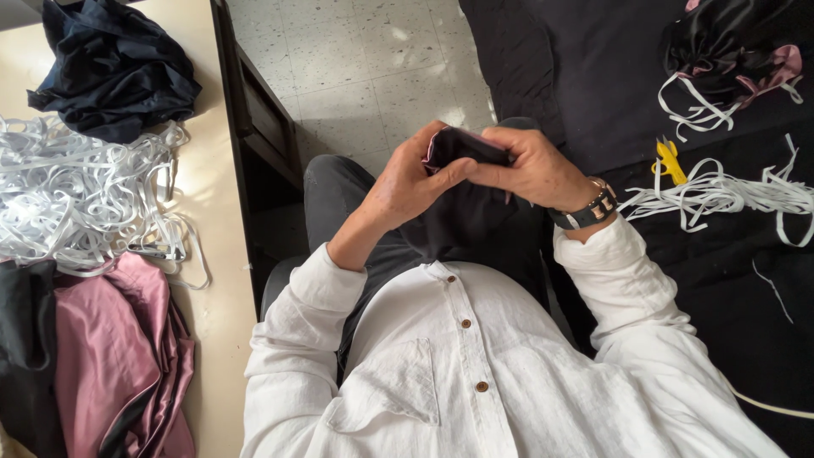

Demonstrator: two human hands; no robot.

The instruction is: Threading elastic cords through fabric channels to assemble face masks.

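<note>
Both my hands meet above my lap on a piece of black fabric (pixel 465 212) with a pink lining at its top edge. My left hand (pixel 405 182) pinches the folded edge from the left with thumb and fingers. From the right, my right hand (pixel 534 170), a watch on its wrist, grips the same edge with its fingers curled over it. The rest of the cloth hangs down onto my lap over dark trousers.
At left a beige table (pixel 216 254) carries a heap of white elastic bands (pixel 76 199), dark cloth (pixel 114 68) and pink satin (pixel 119 356). At right a black-covered surface (pixel 593 76) holds white strips (pixel 721 191), a yellow clipper (pixel 670 159) and a black-pink bundle (pixel 729 47).
</note>
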